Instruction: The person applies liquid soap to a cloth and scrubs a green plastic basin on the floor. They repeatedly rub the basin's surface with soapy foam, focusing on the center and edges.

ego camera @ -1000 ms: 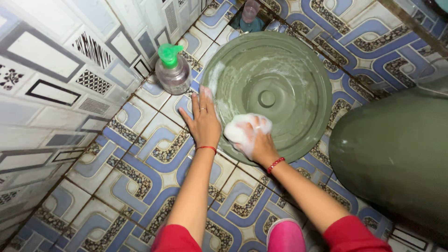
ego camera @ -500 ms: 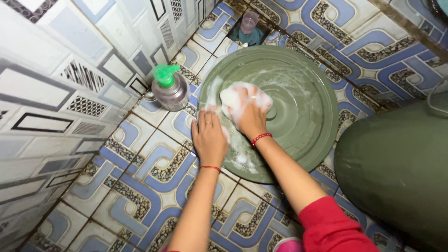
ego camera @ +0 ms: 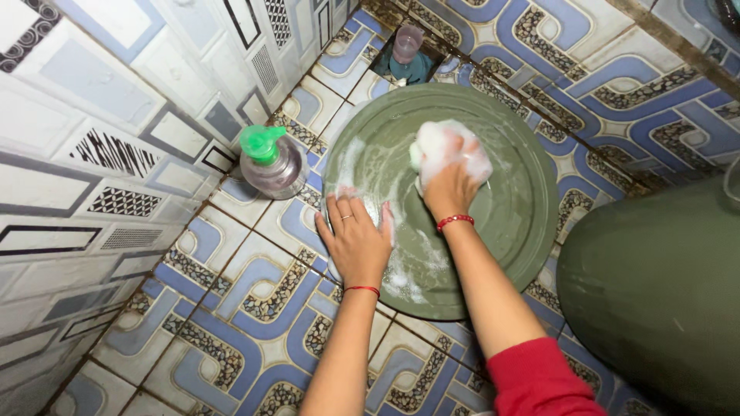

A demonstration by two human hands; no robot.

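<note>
The right hand (ego camera: 451,189) squeezes a soapy sponge (ego camera: 447,150) on the far part of the round green lid (ego camera: 516,223), while the left hand (ego camera: 357,239) presses flat, fingers spread, on its near left edge.

Your count, by kind:
Two hands (ego camera: 358,239), one green lid (ego camera: 516,208), one foamy sponge (ego camera: 447,150), one soap bottle (ego camera: 270,163), one cup (ego camera: 406,44), one green drum (ego camera: 655,285).

Dim, warm indoor light; soft shadows, no glare. Sharp centre, wide-angle bend at edges.
</note>
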